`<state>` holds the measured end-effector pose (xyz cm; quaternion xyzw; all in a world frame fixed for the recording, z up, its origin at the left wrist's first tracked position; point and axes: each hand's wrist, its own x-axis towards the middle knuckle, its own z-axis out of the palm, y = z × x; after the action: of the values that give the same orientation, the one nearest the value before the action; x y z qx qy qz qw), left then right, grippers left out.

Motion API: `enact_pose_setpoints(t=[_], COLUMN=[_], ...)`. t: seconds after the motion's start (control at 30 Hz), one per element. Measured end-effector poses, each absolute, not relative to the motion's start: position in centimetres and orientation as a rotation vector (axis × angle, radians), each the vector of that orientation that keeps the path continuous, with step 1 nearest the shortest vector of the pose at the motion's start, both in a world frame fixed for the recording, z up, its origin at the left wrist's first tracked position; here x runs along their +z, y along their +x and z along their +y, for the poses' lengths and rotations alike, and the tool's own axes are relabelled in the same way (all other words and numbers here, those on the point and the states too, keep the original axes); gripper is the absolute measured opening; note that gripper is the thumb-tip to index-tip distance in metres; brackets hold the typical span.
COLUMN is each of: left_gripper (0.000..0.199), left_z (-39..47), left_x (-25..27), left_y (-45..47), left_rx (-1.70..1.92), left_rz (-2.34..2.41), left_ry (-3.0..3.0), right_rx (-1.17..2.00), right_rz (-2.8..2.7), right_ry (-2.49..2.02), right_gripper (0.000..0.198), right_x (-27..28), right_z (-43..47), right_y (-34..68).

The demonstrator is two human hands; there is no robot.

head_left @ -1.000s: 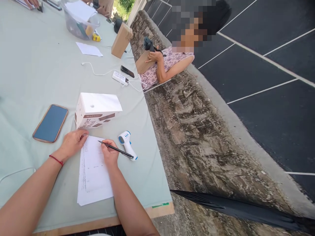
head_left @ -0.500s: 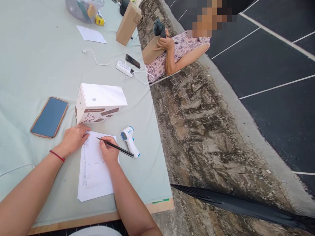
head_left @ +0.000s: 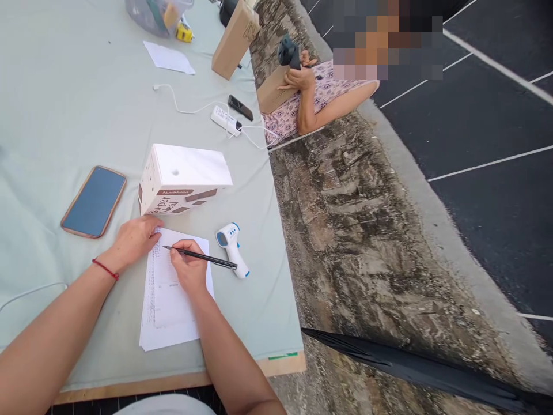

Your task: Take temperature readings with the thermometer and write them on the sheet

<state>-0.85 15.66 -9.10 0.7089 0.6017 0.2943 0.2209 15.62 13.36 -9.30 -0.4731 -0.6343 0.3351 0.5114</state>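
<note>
A small stack of paper sheets (head_left: 175, 314) with dense writing down its left side lies on the table. My right hand (head_left: 190, 268) holds a black pen (head_left: 207, 256) in a writing grip, its tip over the upper left of the top sheet. My left hand (head_left: 136, 239) lies at the stack's upper left corner, fingers laid down and thumb on the paper. Just beyond it stands a white and brown box (head_left: 190, 167) printed "Super Meal". To the right of the sheets is a white and blue infrared thermometer (head_left: 233, 251).
At left lies a smartphone (head_left: 94, 202). Farther back are a white cable (head_left: 185, 109), a white device (head_left: 224, 120), a black device (head_left: 240, 107), a cardboard box (head_left: 235, 40), a tape measure (head_left: 184, 31) and a plastic tub (head_left: 151, 14). Another person's hand (head_left: 300, 78) holds a dark device beyond the edge.
My right hand has brought the pen tip left and slightly down across the sheet. The view has shifted a little. My left hand stays at the paper's corner.
</note>
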Motion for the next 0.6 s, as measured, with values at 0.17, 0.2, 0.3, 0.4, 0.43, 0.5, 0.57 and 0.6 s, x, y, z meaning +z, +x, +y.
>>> enact_pose_setpoints(t=[0.17, 0.2, 0.3, 0.4, 0.43, 0.5, 0.57, 0.6], left_gripper=[0.023, 0.023, 0.023, 0.024, 0.024, 0.024, 0.023, 0.022], left_z=[15.6, 15.6, 15.6, 15.6, 15.6, 15.5, 15.5, 15.5], left_x=[-8.7, -8.7, -8.8, -8.8, -8.9, -8.9, -8.9, -8.8], left_y=[-0.8, -0.8, -0.8, -0.8, -0.8, -0.8, -0.7, -0.7], left_rx=[0.781, 0.785, 0.794, 0.789, 0.785, 0.776, 0.771, 0.771], left_rz=[1.674, 1.675, 1.67, 1.672, 1.677, 1.682, 1.682, 1.68], left_ry=[1.962, 1.959, 1.956, 1.949, 1.946, 1.948, 1.957, 1.964], right_rx=[0.889, 0.871, 0.765, 0.697, 0.683, 0.675, 0.685, 0.694], right_rz=[-1.557, -1.563, -1.59, -1.63, -1.633, -1.635, -1.637, -1.641], right_ry=[-1.188, -1.187, -1.139, -1.081, -1.073, -1.074, -1.096, -1.115], right_gripper=[0.018, 0.018, 0.017, 0.013, 0.013, 0.013, 0.014, 0.015], right_x=[-8.7, -9.1, -10.5, -11.4, -11.4, -11.4, -11.3, -11.3], right_z=[11.6, 11.5, 11.5, 11.5, 11.5, 11.4, 11.4, 11.4], right_y=[15.8, 15.7, 15.5, 15.5, 15.5, 15.5, 15.4, 15.4])
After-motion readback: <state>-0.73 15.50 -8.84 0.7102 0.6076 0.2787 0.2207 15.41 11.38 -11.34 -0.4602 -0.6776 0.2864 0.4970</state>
